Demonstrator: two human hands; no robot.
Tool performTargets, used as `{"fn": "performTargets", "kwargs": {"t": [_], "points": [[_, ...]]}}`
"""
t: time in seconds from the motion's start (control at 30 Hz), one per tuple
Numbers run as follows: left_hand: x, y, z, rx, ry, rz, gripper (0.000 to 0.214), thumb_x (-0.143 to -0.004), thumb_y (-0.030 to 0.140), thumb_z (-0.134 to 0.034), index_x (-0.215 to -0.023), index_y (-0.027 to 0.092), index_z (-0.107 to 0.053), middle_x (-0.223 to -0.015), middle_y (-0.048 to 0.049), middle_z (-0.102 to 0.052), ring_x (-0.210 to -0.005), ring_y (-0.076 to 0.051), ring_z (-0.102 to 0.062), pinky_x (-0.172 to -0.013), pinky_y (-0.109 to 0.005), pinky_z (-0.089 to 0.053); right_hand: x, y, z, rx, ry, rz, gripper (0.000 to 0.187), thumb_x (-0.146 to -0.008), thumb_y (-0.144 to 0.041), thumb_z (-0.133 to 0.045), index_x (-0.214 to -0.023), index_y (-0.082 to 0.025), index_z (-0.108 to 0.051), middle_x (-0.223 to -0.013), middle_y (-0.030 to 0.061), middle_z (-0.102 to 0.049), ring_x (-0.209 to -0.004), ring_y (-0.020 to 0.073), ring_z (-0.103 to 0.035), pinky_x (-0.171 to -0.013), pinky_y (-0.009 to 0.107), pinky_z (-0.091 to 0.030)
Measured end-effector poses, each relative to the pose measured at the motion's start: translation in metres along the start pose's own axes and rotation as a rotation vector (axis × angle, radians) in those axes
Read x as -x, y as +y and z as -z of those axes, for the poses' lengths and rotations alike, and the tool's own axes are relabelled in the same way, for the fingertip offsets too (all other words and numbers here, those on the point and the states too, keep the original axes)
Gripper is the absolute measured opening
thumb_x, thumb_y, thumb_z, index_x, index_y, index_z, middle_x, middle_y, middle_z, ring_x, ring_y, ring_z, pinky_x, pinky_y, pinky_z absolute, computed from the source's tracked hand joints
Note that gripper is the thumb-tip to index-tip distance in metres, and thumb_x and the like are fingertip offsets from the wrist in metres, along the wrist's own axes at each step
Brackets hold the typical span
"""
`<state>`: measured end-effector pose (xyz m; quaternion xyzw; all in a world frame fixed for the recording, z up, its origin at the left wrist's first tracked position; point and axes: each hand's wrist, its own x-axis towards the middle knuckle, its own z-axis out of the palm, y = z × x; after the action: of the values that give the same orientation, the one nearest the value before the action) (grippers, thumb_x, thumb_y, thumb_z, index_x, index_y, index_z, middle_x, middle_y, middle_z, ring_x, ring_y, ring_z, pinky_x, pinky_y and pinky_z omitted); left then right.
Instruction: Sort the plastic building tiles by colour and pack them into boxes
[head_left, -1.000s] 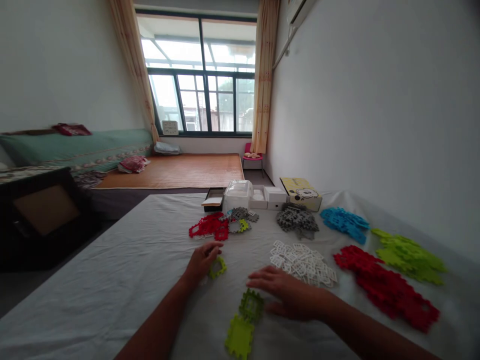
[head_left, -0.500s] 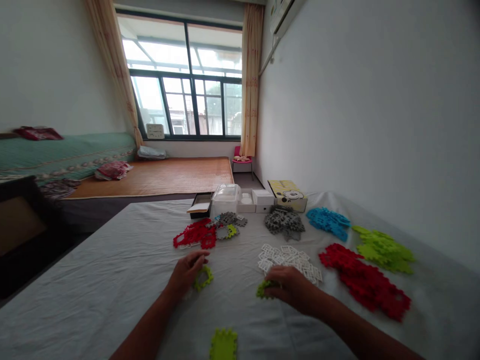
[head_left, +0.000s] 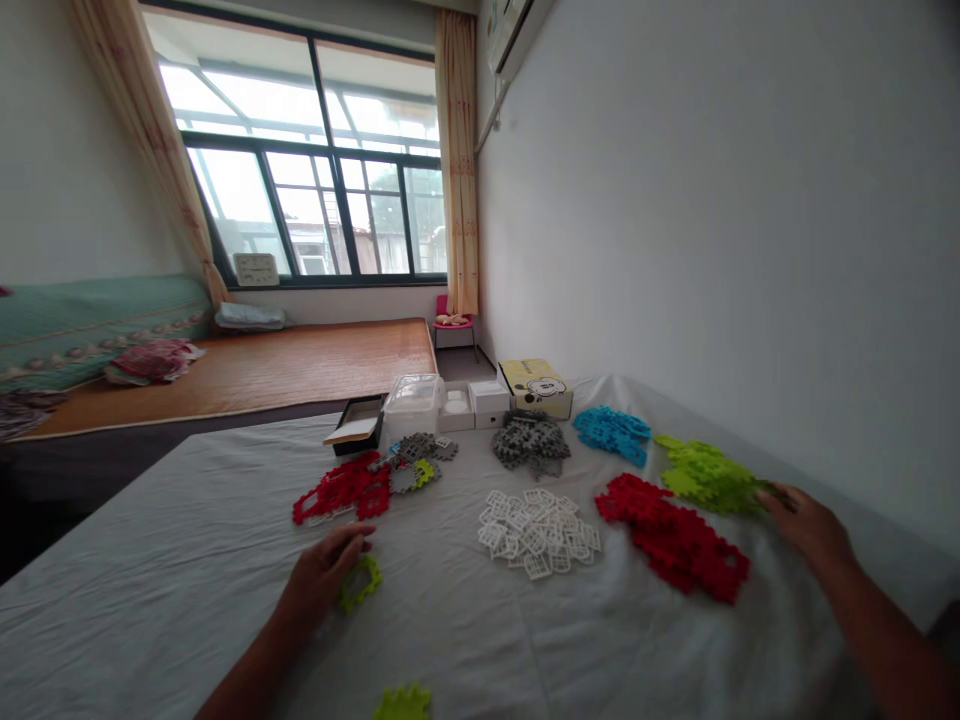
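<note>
My left hand (head_left: 324,578) is over the cloth at left of centre, its fingers bent around the edge of a lime-green ring-shaped interlocking piece (head_left: 363,583). Part of that ring is hidden behind the hand. At the far right, my right hand (head_left: 810,525) pinches a lime-green toothed piece at the right edge of a pile of lime-green interlocking pieces (head_left: 705,474). Its fingertips partly cover that piece. Another lime-green flat piece (head_left: 403,703) lies at the bottom edge of the view.
White square frames (head_left: 536,532) are heaped mid-table. Red (head_left: 679,540), blue (head_left: 613,432) and grey pieces (head_left: 529,442) form separate piles. More red pieces (head_left: 345,487) lie left. Behind stand a clear plastic box (head_left: 412,403), a black tray (head_left: 367,440) and a yellow box (head_left: 536,387).
My right hand has gone from beside the white frames, where it held a lime-green piece, to the lime-green pile at right. The view has turned right. My left hand stays by the ring.
</note>
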<state>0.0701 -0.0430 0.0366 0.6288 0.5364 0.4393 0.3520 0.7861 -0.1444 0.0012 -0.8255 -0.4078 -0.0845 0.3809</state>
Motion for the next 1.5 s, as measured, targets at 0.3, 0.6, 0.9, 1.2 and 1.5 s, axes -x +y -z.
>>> {"fn": "performTargets", "kwargs": {"t": [0.3, 0.6, 0.9, 1.2, 1.5], "points": [[0.005, 0.001, -0.004, 0.055, 0.029, -0.012, 0.045, -0.065, 0.057, -0.063, -0.085, 0.017, -0.071, -0.083, -0.0082, -0.073, -0.079, -0.024, -0.068, -0.070, -0.031, -0.054, 0.077, -0.186, -0.007, -0.112, -0.171, 0.355, 0.043, -0.083, -0.047, -0.040, -0.116, -0.022, -0.052, -0.114, 0.0150, -0.060, -0.099, 0.0292, -0.061, -0.085, 0.045, -0.048], [0.004, -0.016, -0.002, 0.168, 0.063, 0.015, 0.037, -0.072, 0.045, -0.060, -0.092, 0.016, -0.070, -0.088, -0.0081, -0.071, -0.084, -0.022, -0.066, -0.071, -0.029, -0.051, 0.293, -0.375, -0.024, -0.318, -1.129, 1.182, 0.075, -0.066, -0.048, -0.071, -0.134, -0.036, -0.043, -0.136, 0.0048, -0.049, -0.119, 0.0348, -0.049, -0.096, 0.048, -0.046], [0.001, -0.017, 0.001, 0.114, 0.040, 0.016, 0.041, -0.069, 0.049, -0.061, -0.092, 0.016, -0.069, -0.087, -0.0078, -0.071, -0.083, -0.023, -0.066, -0.068, -0.028, -0.051, 0.243, -0.358, -0.032, -0.354, -0.804, 1.053, 0.043, -0.070, -0.030, -0.064, -0.113, -0.030, -0.058, -0.112, 0.0009, -0.064, -0.103, 0.0227, -0.056, -0.093, 0.035, -0.046], [-0.004, -0.021, 0.003, 0.049, 0.047, 0.004, 0.045, -0.066, 0.054, -0.063, -0.091, 0.017, -0.070, -0.085, -0.0068, -0.072, -0.085, -0.024, -0.066, -0.074, -0.031, -0.052, 0.011, -0.148, -0.028, 0.122, 0.014, 0.494, 0.038, -0.079, -0.049, -0.045, -0.092, -0.019, -0.063, -0.096, 0.0139, -0.068, -0.085, 0.0280, -0.063, -0.082, 0.043, -0.045], [0.008, 0.001, -0.016, 0.210, -0.077, 0.016, 0.046, -0.072, 0.056, -0.060, -0.096, 0.018, -0.071, -0.099, -0.0085, -0.070, -0.098, -0.025, -0.063, -0.087, -0.035, -0.050, 0.000, -0.142, -0.048, 0.234, 0.040, 0.589, 0.041, -0.084, -0.048, -0.039, -0.096, -0.019, -0.066, -0.108, 0.0156, -0.065, -0.096, 0.0303, -0.058, -0.085, 0.048, -0.042]]}}
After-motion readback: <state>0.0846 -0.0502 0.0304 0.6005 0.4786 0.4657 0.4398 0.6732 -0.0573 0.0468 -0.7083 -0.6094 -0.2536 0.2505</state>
